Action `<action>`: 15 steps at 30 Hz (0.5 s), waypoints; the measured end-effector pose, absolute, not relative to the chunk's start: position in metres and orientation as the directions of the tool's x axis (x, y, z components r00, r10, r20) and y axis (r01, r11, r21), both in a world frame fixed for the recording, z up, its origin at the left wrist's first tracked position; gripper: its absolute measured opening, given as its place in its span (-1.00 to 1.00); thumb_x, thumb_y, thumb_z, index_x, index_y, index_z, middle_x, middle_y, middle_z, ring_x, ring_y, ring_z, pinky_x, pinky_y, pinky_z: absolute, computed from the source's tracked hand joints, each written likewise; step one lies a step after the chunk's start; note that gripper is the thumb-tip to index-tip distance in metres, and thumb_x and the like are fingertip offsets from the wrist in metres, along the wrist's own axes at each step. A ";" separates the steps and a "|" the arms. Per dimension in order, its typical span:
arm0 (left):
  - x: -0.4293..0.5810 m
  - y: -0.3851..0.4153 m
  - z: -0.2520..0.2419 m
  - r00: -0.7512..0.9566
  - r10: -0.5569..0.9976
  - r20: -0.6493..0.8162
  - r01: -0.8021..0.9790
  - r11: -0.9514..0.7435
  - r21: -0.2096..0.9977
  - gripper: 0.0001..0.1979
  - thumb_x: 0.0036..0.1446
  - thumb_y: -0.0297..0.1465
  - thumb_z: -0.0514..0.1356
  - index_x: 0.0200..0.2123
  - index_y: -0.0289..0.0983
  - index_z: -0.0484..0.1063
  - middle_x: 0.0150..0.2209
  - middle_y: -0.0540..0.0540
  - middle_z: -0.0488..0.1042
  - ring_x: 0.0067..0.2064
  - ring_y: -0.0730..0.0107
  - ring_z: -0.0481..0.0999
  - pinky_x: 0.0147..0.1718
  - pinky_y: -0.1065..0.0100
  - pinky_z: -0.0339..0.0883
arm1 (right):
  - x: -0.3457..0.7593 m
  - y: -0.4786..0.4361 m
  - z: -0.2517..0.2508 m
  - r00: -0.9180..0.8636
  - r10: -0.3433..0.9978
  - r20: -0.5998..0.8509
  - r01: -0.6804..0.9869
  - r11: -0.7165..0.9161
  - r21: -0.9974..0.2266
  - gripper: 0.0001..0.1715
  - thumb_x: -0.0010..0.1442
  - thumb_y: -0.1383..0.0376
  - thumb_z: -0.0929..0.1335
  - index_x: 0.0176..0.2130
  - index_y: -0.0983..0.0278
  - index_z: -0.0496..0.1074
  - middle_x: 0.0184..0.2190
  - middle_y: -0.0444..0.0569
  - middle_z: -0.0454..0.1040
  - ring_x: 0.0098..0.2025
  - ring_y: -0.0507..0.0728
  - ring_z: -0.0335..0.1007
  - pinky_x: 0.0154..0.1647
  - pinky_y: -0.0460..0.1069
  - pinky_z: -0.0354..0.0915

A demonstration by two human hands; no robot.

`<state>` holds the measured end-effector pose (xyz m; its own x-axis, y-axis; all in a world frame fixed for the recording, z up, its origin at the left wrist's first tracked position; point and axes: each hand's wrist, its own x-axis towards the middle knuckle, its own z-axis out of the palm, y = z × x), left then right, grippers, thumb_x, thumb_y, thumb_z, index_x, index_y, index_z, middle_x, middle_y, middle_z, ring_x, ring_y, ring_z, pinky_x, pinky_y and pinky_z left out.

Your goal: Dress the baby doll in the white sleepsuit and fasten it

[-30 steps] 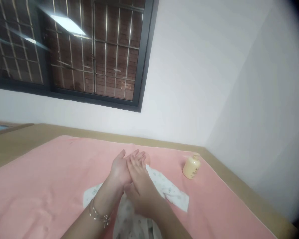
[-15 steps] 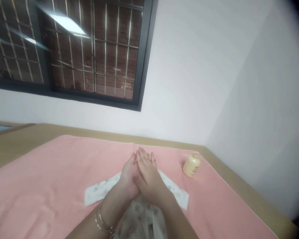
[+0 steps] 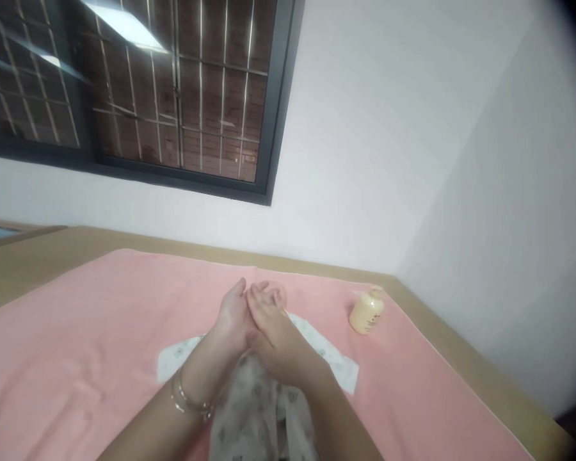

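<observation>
My left hand (image 3: 233, 320) is palm up with its fingers stretched out, and a bracelet circles that wrist. Across its palm lies my right hand (image 3: 270, 326), fingers straight, the two palms touching. Nothing shows between them. Under and behind both hands is a small white printed garment (image 3: 256, 410), its sleeves spread to either side. Just beyond my right fingertips a pale pink rounded shape (image 3: 279, 291) is partly covered, and I cannot make out what it is. A cream-yellow bottle (image 3: 366, 312) with a pump-like top stands to the right, apart from my hands.
A pink cloth (image 3: 100, 333) with some wrinkles covers most of the wooden-coloured surface (image 3: 489, 378). Behind it rises a white wall (image 3: 355, 160) with a dark-framed, barred window (image 3: 271, 128). Another wall meets it at the right.
My hands have shifted slightly left, and the left hand has turned more palm up under the right. More of the garment and the pink rounded shape shows. The camera view has tilted slightly.
</observation>
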<state>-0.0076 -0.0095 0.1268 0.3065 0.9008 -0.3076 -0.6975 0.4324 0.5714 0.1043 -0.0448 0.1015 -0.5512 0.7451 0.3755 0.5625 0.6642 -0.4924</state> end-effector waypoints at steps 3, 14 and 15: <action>-0.015 0.000 0.130 0.217 0.952 -0.216 -0.670 0.306 0.676 -0.52 0.31 -0.15 -0.18 0.07 -0.34 0.23 0.02 -0.34 0.41 -0.02 0.16 0.50 -0.05 0.10 0.37 | 0.118 -0.045 0.108 -0.547 0.733 0.404 0.485 0.671 -0.560 -0.33 0.38 0.00 0.06 0.35 0.22 -0.04 0.37 -0.06 -0.11 0.39 0.16 -0.26 0.38 0.19 -0.26; -0.022 0.057 0.026 0.125 0.969 0.213 0.783 -0.229 0.579 -0.67 0.16 -0.25 -0.03 -0.33 -0.32 0.46 -0.24 -0.26 0.52 -0.14 0.11 0.48 -0.16 0.20 0.27 | 0.189 0.002 0.080 0.030 0.955 0.297 0.738 0.179 -0.650 -0.37 0.33 0.06 0.13 0.22 0.36 0.25 0.23 0.10 0.23 0.28 0.23 0.11 0.29 0.18 0.03; -0.023 0.060 0.019 0.137 0.974 0.182 0.821 -0.214 0.530 -0.64 0.17 -0.24 -0.05 -0.33 -0.31 0.46 -0.25 -0.25 0.52 -0.18 0.13 0.49 -0.21 0.22 0.27 | 0.184 0.003 0.071 0.001 0.953 0.301 0.753 0.198 -0.628 -0.39 0.34 0.08 0.12 0.22 0.36 0.26 0.22 0.12 0.24 0.27 0.23 0.13 0.28 0.16 0.05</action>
<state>-0.0229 0.0603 0.0191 0.1365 0.9738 0.1817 0.8208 -0.2139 0.5296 0.1837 0.0033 0.0709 0.0010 0.9535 0.3015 0.7530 0.1977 -0.6277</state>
